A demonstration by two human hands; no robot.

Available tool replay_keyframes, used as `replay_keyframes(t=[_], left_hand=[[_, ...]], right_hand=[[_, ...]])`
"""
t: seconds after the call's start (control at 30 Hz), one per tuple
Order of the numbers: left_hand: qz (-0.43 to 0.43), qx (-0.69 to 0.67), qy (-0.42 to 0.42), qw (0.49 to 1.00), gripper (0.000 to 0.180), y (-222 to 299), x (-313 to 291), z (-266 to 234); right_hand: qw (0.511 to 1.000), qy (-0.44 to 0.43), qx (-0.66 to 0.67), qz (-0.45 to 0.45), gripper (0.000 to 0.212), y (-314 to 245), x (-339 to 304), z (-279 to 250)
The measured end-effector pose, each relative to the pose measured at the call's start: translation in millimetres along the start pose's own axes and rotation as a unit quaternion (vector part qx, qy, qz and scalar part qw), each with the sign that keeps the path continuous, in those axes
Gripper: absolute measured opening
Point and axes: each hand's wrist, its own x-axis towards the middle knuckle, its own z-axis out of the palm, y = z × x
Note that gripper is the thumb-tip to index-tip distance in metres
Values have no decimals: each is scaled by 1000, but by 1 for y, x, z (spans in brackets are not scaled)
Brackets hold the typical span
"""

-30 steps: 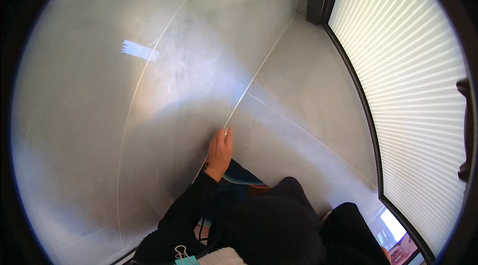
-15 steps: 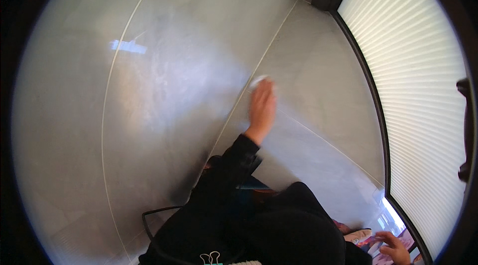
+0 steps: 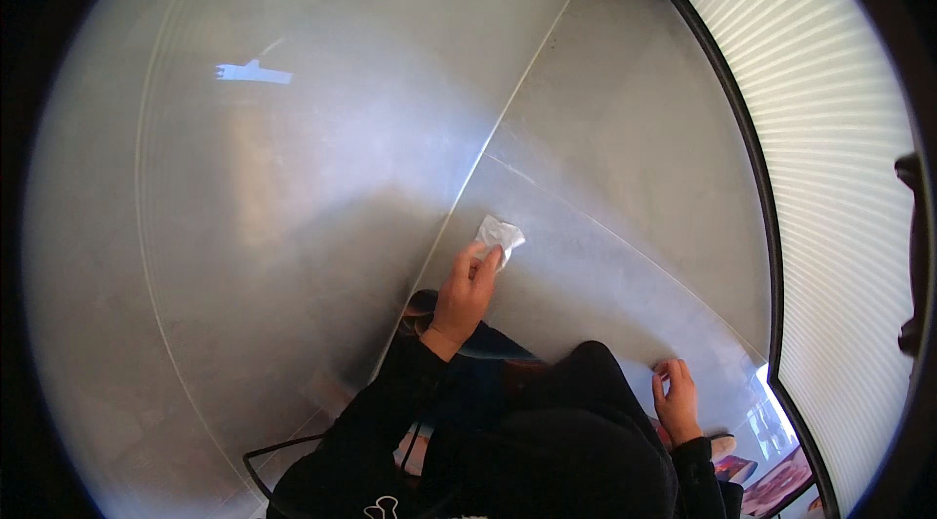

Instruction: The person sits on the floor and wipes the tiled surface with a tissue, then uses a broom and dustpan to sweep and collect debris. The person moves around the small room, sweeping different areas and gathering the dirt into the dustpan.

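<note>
A crumpled white tissue (image 3: 500, 234) is pinched between the thumb and fingers of my left hand (image 3: 467, 293). It hangs just past the fingertips over the grey tiled floor (image 3: 605, 178), and I cannot tell whether it touches the tile. Lower right, beside my knee, is my right hand (image 3: 675, 400). Its fingers are loosely bent, with a small gap between thumb and forefinger, and nothing shows in it. Black sleeves cover both forearms.
A pale ribbed panel (image 3: 830, 148) in a black frame (image 3: 752, 158) stands along the right. Light joint lines cross the tiles, and a bluish reflection (image 3: 254, 73) shines at upper left. My shoe (image 3: 418, 309) is below the left hand. A black cord (image 3: 268, 451) loops at lower left.
My left hand has drawn back toward me with the tissue, which now shows more fully. My right hand has moved up and to the left from the lower right corner.
</note>
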Motion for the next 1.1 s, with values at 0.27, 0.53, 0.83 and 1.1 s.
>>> replay_keyframes(t=[0.27,0.53,0.83,1.1], left_hand=[[-53,75,123,988,22,-28,79,26],[-51,7,46,998,15,2,133,44],[-8,63,98,993,13,-19,141,39],[58,-82,124,987,6,53,142,73]], right_hand=[[999,34,13,-28,13,19,20,10],[985,144,99,-3,29,55,47,27],[980,75,179,40,26,47,56,13],[987,91,131,-9,27,45,68,12]])
